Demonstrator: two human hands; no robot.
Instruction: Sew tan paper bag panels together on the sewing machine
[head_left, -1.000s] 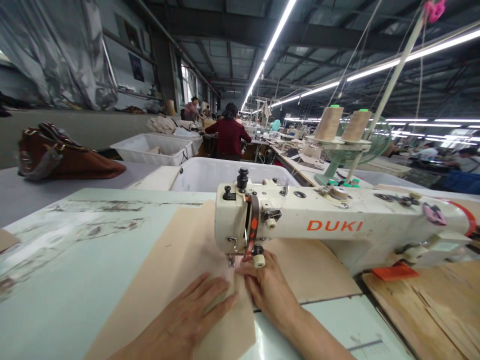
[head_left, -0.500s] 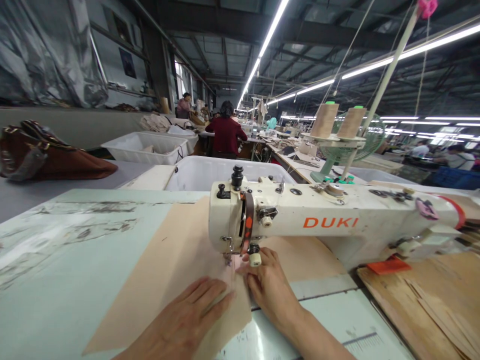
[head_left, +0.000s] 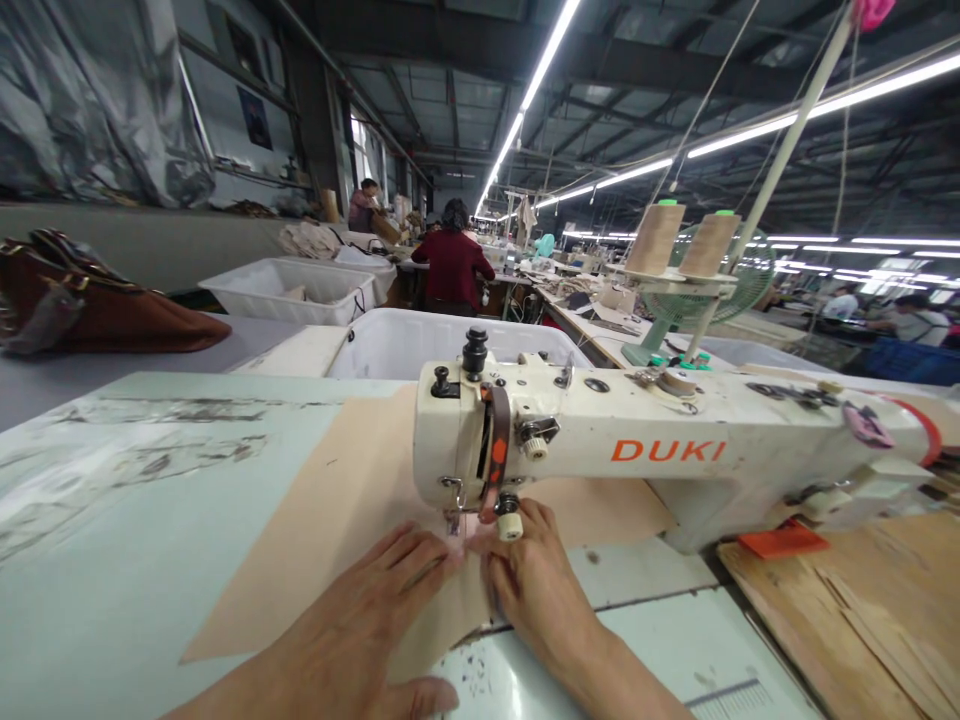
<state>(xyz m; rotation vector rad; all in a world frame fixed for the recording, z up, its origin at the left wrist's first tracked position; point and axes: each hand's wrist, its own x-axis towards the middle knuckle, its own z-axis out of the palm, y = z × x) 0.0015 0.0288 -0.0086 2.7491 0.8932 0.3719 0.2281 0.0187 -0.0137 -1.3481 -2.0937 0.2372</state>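
Note:
A large beige sheet (head_left: 300, 560), fabric-like, lies on the pale green table under the head of a sewing machine (head_left: 577, 425) marked DUKI. The presser foot (head_left: 454, 522) stands on it. My left hand (head_left: 375, 590) rests flat on the sheet just in front of the foot, fingers stretched out and thumb spread. Right of the needle, my right hand (head_left: 536, 570) has its fingers bent, with thumb and forefinger on the sheet's edge close to the foot. Its fingertips are partly hidden behind the machine's knob.
Two thread cones (head_left: 655, 237) stand behind the machine. A brown handbag (head_left: 112, 300) lies at the left. White bins (head_left: 285, 290) are behind the table. A wooden board (head_left: 885, 590) with an orange piece (head_left: 784, 540) lies at the right. People work farther back.
The sheet has shifted away from me under the foot. My left hand has slid forward, closer to the needle, and its thumb has spread. My right hand stays beside the foot.

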